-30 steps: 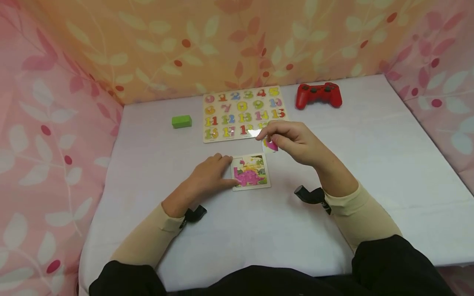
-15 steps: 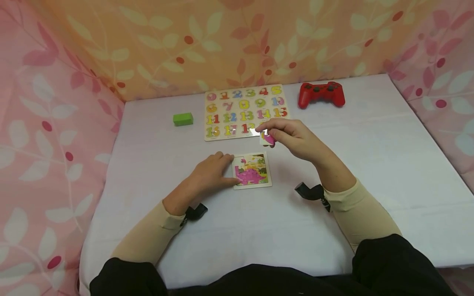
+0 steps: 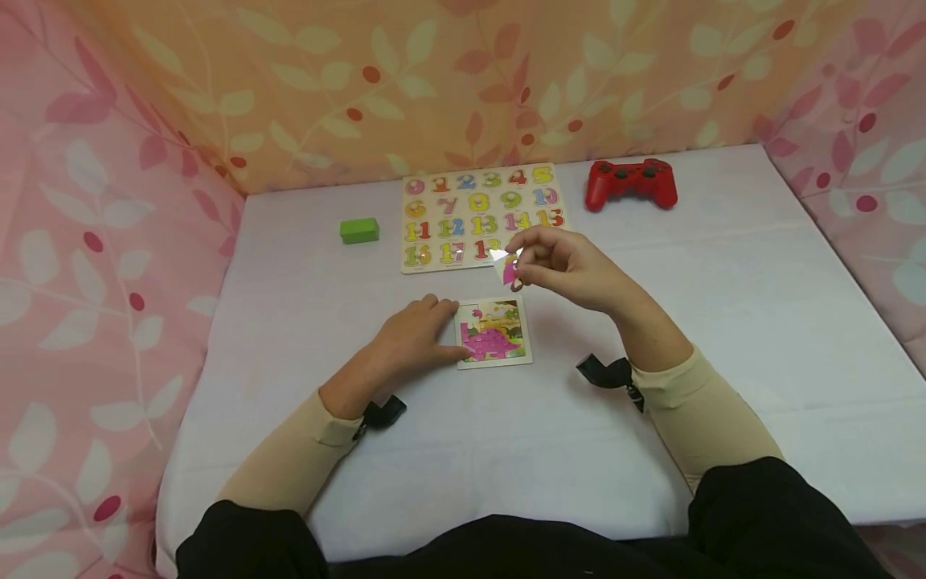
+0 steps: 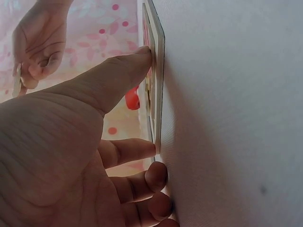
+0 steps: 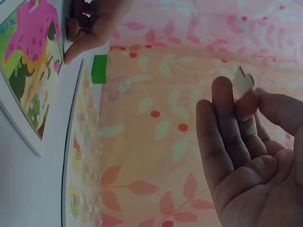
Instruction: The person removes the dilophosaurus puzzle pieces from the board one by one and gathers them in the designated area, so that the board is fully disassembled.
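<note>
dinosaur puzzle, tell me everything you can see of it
The dinosaur puzzle is small and squarish, with a pale frame that looks like thin wood. Interlocking pieces show a pink, spotted dinosaur amid green and yellow scenery. A pale patch at its upper left looks unfilled. It lies flat on the white table, nearer the person than the number board. The left hand touches its left side, thumb over the edge.

Numbered bd. (image 3: 477, 215) is placed btwn. green blk. (image 3: 359, 231) & red game ctrlr. (image 3: 632, 186) on white-covered tbl. (image 3: 463, 466); leaf-print fabric (image 3: 304, 104) is hung behind & at both sides.
</note>
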The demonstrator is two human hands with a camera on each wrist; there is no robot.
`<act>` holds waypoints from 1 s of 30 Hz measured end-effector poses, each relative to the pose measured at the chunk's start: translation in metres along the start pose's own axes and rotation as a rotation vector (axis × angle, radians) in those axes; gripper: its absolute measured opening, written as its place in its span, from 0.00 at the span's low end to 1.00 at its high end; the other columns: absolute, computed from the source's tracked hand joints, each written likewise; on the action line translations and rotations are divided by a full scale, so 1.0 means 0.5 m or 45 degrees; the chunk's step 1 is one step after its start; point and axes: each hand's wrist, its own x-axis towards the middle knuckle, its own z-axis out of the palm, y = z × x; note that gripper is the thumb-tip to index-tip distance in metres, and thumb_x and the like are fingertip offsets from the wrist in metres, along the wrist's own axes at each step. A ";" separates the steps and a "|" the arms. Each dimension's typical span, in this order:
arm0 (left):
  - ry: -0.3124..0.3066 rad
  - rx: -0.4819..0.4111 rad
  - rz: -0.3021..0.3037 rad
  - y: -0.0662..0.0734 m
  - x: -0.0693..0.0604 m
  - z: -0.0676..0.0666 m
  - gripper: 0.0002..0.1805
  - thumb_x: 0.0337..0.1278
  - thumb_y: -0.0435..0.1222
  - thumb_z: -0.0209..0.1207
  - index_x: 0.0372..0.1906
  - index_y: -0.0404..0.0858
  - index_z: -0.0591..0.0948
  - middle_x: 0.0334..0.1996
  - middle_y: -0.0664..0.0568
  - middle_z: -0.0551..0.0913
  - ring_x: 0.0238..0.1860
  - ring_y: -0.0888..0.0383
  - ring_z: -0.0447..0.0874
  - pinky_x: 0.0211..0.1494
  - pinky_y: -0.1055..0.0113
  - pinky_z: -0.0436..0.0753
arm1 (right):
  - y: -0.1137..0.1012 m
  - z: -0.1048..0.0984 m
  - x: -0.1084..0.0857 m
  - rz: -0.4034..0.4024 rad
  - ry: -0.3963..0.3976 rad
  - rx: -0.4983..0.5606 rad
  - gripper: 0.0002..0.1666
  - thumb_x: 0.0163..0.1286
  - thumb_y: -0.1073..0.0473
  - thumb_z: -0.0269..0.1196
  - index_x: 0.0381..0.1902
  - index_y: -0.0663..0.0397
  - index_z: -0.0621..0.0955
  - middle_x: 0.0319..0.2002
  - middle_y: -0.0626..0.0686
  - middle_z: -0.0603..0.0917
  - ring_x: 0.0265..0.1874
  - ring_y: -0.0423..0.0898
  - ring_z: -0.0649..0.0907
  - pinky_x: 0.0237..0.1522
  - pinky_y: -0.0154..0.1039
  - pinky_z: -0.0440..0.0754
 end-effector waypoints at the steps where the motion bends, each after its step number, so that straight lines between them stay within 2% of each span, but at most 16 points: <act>1: 0.003 -0.001 0.001 0.000 0.001 0.000 0.49 0.54 0.63 0.69 0.74 0.40 0.70 0.55 0.47 0.76 0.51 0.50 0.74 0.54 0.54 0.79 | -0.001 -0.003 -0.001 0.001 -0.003 -0.003 0.16 0.73 0.73 0.61 0.56 0.71 0.75 0.36 0.63 0.84 0.40 0.54 0.86 0.49 0.39 0.83; 6: 0.010 0.005 0.009 0.001 0.003 -0.001 0.49 0.55 0.63 0.68 0.75 0.40 0.70 0.57 0.46 0.76 0.53 0.50 0.74 0.56 0.54 0.79 | -0.010 -0.020 -0.008 0.039 0.017 -0.058 0.18 0.69 0.72 0.67 0.55 0.68 0.77 0.38 0.60 0.88 0.41 0.55 0.88 0.48 0.37 0.84; 11: 0.006 0.014 0.011 0.002 0.003 -0.001 0.49 0.55 0.63 0.69 0.75 0.39 0.70 0.57 0.46 0.76 0.53 0.50 0.74 0.56 0.54 0.78 | -0.014 -0.045 -0.019 0.080 0.070 -0.116 0.19 0.67 0.73 0.68 0.55 0.68 0.78 0.38 0.59 0.89 0.41 0.51 0.89 0.46 0.36 0.83; 19: 0.004 0.001 -0.017 0.000 -0.001 0.001 0.50 0.54 0.63 0.69 0.75 0.40 0.69 0.57 0.46 0.76 0.52 0.51 0.74 0.56 0.54 0.79 | -0.005 -0.087 -0.033 0.225 0.198 -0.309 0.21 0.68 0.68 0.69 0.58 0.66 0.80 0.39 0.56 0.90 0.39 0.45 0.88 0.42 0.32 0.82; 26: 0.003 -0.010 -0.016 0.003 -0.004 0.000 0.49 0.54 0.62 0.70 0.75 0.39 0.70 0.56 0.46 0.76 0.51 0.50 0.75 0.55 0.53 0.79 | 0.017 -0.114 -0.044 0.350 0.210 -0.275 0.23 0.70 0.66 0.68 0.61 0.66 0.79 0.41 0.57 0.90 0.42 0.44 0.88 0.43 0.32 0.81; 30: 0.009 -0.006 -0.012 0.004 -0.004 -0.002 0.49 0.54 0.62 0.70 0.74 0.39 0.70 0.56 0.46 0.76 0.51 0.50 0.75 0.56 0.53 0.79 | 0.040 -0.124 -0.040 0.392 0.196 -0.226 0.23 0.70 0.67 0.68 0.61 0.66 0.78 0.41 0.59 0.90 0.43 0.50 0.88 0.43 0.33 0.81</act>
